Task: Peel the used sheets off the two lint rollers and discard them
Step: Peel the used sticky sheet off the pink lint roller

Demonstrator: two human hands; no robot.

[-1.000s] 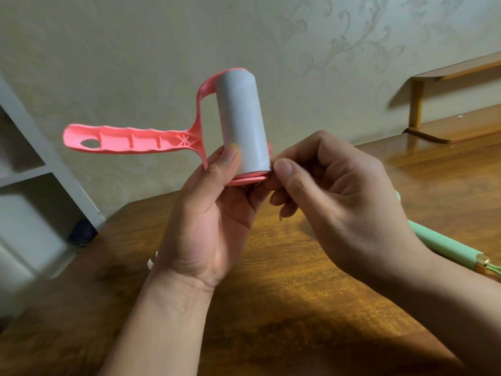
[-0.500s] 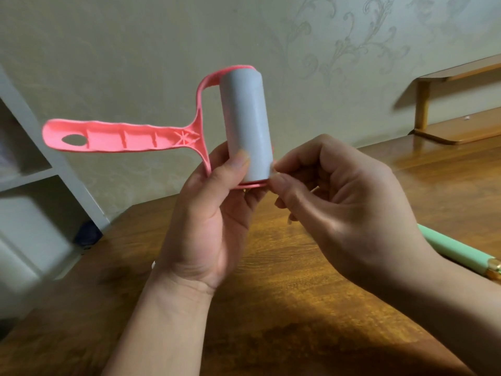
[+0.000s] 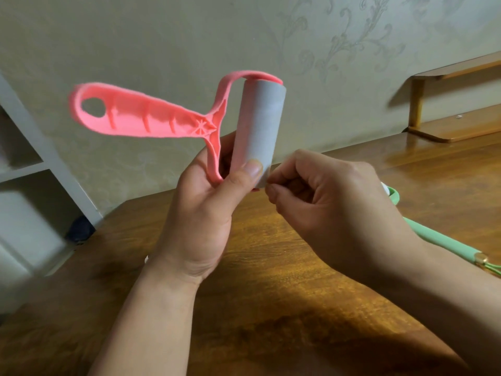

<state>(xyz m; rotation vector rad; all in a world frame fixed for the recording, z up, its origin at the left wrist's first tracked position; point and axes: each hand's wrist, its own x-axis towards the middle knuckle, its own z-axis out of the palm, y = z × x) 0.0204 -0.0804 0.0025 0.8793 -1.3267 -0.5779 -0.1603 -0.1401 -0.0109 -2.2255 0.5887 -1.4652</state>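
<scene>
Forearms: both enter from the 6 o'clock edge, bare, cut off by the frame.
Table (image 3: 271, 308): glossy brown wood with visible grain; its near part lies in shadow.
Left hand (image 3: 200, 218): curled around the lower yoke of the pink lint roller (image 3: 189, 123), thumb pressed flat on the roll's bottom end; the fingers behind are mostly hidden.
Right hand (image 3: 333, 204): at 3 o'clock of the left, fingers curled in, thumb and forefinger tips closed together at the roll's lower edge; whether they actually grip a sheet corner is too small to tell.
Roll (image 3: 257, 134): pale grey cylinder, matte, nearly upright, tilted slightly; no lifted edge can be made out.
Pink handle: moulded plastic, ribbed, with an oval hanging hole, pointing toward 9 o'clock, blurred.
Green lint roller (image 3: 444, 242): lies on the table at 3 o'clock, smooth mint handle with a gold collar; its head is largely hidden behind the right hand.
White shelving (image 3: 40, 164): at 9 o'clock, blurred.
Wooden shelf (image 3: 455, 126): at 2 o'clock, cut off.
Wall (image 3: 162, 36): beige, embossed scrollwork.
</scene>
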